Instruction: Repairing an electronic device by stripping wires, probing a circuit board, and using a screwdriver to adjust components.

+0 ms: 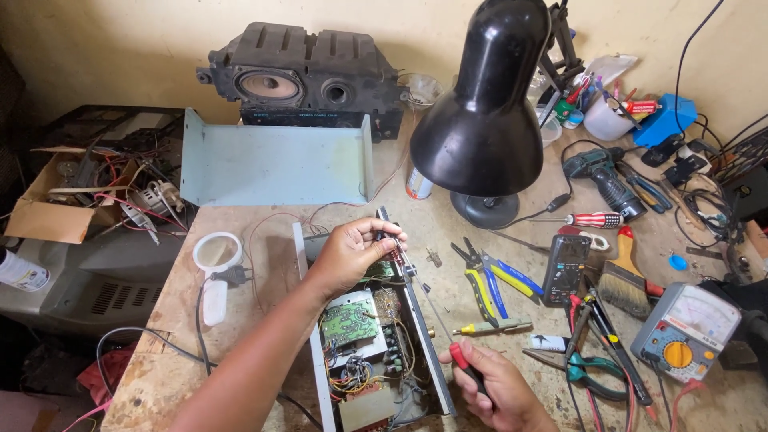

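An open electronics chassis (pixel 308 264) lies on the wooden bench, showing green circuit boards (pixel 350 320) and wiring. My left hand (pixel 352 254) rests over its upper right corner, fingers pinched at the edge near the front panel (pixel 424 336). My right hand (pixel 496 388) grips the red and black handle of a long screwdriver (pixel 436 312). Its thin shaft runs up and left, with the tip reaching the panel edge right by my left fingers.
A black desk lamp (pixel 484 120) hangs over the bench. Pliers (pixel 488 280), a multimeter (pixel 566 268), a brush (pixel 626 276), an analogue meter (pixel 694 328) and a drill (pixel 602 178) lie right. A grey metal cover (pixel 276 164), speaker box (pixel 304 80) and cardboard box (pixel 56 200) sit behind and left.
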